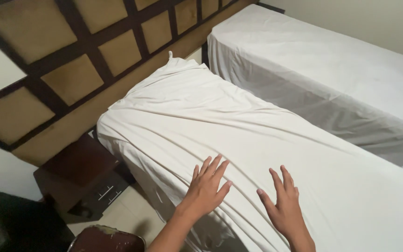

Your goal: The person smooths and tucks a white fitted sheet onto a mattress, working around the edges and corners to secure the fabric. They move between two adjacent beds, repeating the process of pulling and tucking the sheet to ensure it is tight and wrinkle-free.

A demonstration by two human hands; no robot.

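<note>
A single bed covered by a wrinkled white sheet (220,116) runs from the upper middle to the lower right. My left hand (207,186) lies flat on the sheet near the bed's near side edge, fingers spread. My right hand (283,205) rests palm down on the sheet just to the right of it, fingers apart as well. Neither hand holds anything. Long creases run diagonally across the sheet above both hands.
A second white-sheeted bed (323,60) stands to the upper right across a narrow gap. A padded headboard with a dark wooden grid (94,51) lines the wall. A dark wooden bedside table (78,170) sits at the lower left, with a worn brown seat (108,240) below it.
</note>
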